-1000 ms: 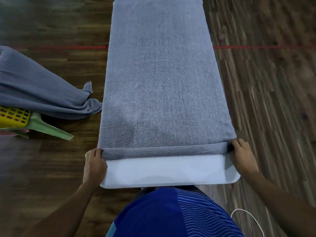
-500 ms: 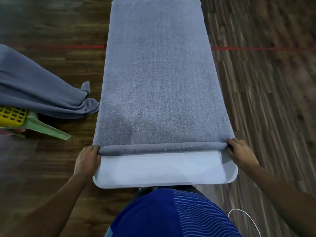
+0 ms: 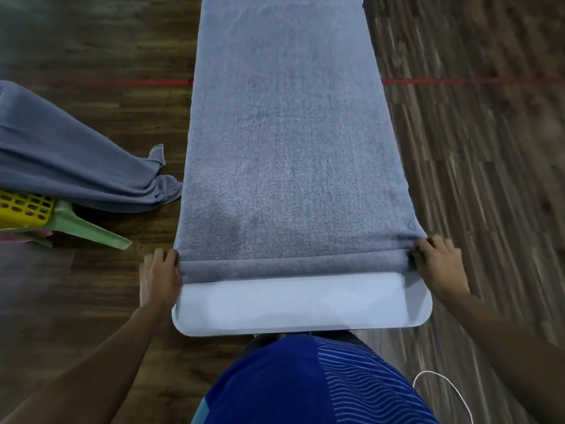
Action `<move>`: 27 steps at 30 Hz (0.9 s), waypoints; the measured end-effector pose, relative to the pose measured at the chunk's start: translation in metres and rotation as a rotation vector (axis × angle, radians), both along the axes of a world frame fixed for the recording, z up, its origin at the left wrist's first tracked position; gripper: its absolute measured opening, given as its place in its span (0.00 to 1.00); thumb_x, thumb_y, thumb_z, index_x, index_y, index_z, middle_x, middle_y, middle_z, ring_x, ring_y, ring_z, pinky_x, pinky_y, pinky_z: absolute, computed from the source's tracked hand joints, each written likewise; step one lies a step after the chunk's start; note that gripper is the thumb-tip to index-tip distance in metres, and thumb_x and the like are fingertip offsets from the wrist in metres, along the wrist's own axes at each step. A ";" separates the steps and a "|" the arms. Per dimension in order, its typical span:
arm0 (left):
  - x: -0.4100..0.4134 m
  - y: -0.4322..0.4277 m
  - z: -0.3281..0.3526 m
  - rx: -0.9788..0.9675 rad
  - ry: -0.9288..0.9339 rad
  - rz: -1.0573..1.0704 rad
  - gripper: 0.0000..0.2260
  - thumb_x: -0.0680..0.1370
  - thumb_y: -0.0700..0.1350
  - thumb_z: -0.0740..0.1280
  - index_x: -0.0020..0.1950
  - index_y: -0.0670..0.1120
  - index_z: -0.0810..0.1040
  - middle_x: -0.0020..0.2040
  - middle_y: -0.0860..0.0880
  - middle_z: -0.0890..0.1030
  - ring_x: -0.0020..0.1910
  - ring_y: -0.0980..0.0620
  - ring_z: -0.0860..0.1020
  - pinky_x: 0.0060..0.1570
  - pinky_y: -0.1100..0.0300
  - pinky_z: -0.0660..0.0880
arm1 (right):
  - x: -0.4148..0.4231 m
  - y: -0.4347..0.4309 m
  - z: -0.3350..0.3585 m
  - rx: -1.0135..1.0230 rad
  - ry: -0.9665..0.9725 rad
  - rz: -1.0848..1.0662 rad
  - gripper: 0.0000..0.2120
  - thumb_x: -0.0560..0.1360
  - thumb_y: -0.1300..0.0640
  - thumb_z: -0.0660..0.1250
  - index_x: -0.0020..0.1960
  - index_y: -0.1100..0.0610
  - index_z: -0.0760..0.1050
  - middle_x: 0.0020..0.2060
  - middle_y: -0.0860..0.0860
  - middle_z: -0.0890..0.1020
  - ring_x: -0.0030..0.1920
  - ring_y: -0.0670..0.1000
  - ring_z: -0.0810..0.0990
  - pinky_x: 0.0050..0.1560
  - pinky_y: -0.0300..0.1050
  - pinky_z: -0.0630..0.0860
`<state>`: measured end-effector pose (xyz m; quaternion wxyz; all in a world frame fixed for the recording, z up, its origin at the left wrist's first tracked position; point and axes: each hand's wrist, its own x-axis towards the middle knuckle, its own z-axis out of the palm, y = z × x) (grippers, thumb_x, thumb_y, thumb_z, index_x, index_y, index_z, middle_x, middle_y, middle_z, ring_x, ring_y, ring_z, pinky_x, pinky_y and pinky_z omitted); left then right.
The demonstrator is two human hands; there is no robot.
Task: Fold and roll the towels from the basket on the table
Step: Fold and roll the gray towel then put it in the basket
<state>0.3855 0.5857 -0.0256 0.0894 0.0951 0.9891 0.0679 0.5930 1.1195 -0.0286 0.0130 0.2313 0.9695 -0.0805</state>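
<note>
A grey towel (image 3: 290, 142), folded into a long strip, lies along the narrow white table (image 3: 299, 304) and covers it up to the far end. Its near end is turned into a thin roll (image 3: 293, 266) running across the table. My left hand (image 3: 159, 276) grips the roll's left end, fingers curled over it. At the roll's right end my right hand (image 3: 440, 261) does the same. A bare band of table shows between the roll and my body.
A second grey towel (image 3: 70, 169) hangs over a yellow basket (image 3: 24, 209) on a green plastic stool (image 3: 88, 231) at the left. Dark wooden floor with a red line (image 3: 458, 81) surrounds the table. A white cable (image 3: 443, 390) lies at the lower right.
Both hands have rolled the towel's near end away from me; the roll is thicker and sits farther up the table, leaving more bare white surface.
</note>
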 end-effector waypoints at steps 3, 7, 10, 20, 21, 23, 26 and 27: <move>0.014 -0.005 -0.006 0.117 -0.062 0.003 0.15 0.74 0.31 0.65 0.60 0.37 0.75 0.54 0.39 0.76 0.52 0.41 0.73 0.47 0.46 0.76 | 0.008 -0.010 -0.004 -0.095 0.000 -0.003 0.10 0.70 0.66 0.64 0.51 0.64 0.76 0.45 0.60 0.76 0.43 0.63 0.72 0.44 0.59 0.73; 0.025 -0.015 -0.010 0.106 -0.098 -0.023 0.23 0.74 0.30 0.62 0.70 0.38 0.70 0.64 0.40 0.74 0.62 0.40 0.72 0.57 0.42 0.75 | 0.021 -0.024 -0.006 -0.157 -0.033 0.012 0.27 0.66 0.74 0.68 0.64 0.65 0.70 0.58 0.62 0.74 0.56 0.63 0.71 0.58 0.61 0.73; 0.018 -0.017 -0.009 0.125 -0.132 0.025 0.19 0.78 0.35 0.61 0.69 0.40 0.71 0.65 0.41 0.74 0.63 0.42 0.73 0.59 0.44 0.74 | 0.017 -0.019 -0.003 -0.200 -0.038 -0.019 0.26 0.69 0.72 0.66 0.66 0.62 0.70 0.59 0.60 0.74 0.56 0.63 0.73 0.56 0.60 0.74; -0.017 -0.014 0.006 -0.062 -0.161 -0.120 0.09 0.78 0.42 0.59 0.45 0.45 0.78 0.45 0.44 0.82 0.41 0.46 0.77 0.45 0.49 0.74 | -0.013 0.005 0.011 -0.253 -0.232 -0.065 0.11 0.78 0.60 0.60 0.56 0.58 0.77 0.52 0.60 0.82 0.50 0.63 0.79 0.48 0.53 0.72; -0.020 -0.013 0.007 -0.056 -0.179 -0.105 0.08 0.79 0.42 0.58 0.45 0.47 0.76 0.45 0.45 0.82 0.42 0.45 0.77 0.47 0.48 0.72 | -0.015 0.006 0.012 -0.251 -0.247 -0.072 0.10 0.78 0.59 0.60 0.56 0.56 0.76 0.52 0.59 0.82 0.51 0.62 0.79 0.49 0.54 0.71; -0.023 -0.010 0.008 -0.025 -0.131 -0.053 0.04 0.78 0.41 0.61 0.49 0.46 0.74 0.48 0.44 0.79 0.47 0.41 0.76 0.50 0.44 0.70 | -0.019 0.004 0.012 -0.183 -0.202 -0.082 0.06 0.76 0.59 0.62 0.53 0.54 0.73 0.50 0.56 0.78 0.53 0.61 0.75 0.53 0.55 0.66; -0.020 -0.007 0.005 0.001 0.013 -0.047 0.05 0.74 0.35 0.66 0.49 0.41 0.75 0.48 0.40 0.75 0.48 0.37 0.73 0.44 0.43 0.71 | -0.017 0.001 0.006 0.006 -0.004 -0.071 0.05 0.74 0.60 0.62 0.48 0.58 0.75 0.46 0.57 0.74 0.48 0.62 0.71 0.49 0.56 0.66; -0.018 -0.006 0.004 0.045 0.012 -0.055 0.06 0.73 0.33 0.66 0.48 0.40 0.75 0.46 0.40 0.75 0.46 0.38 0.73 0.41 0.46 0.70 | -0.015 -0.001 0.004 0.023 0.028 -0.036 0.07 0.73 0.60 0.59 0.47 0.59 0.75 0.45 0.58 0.74 0.46 0.62 0.71 0.46 0.56 0.67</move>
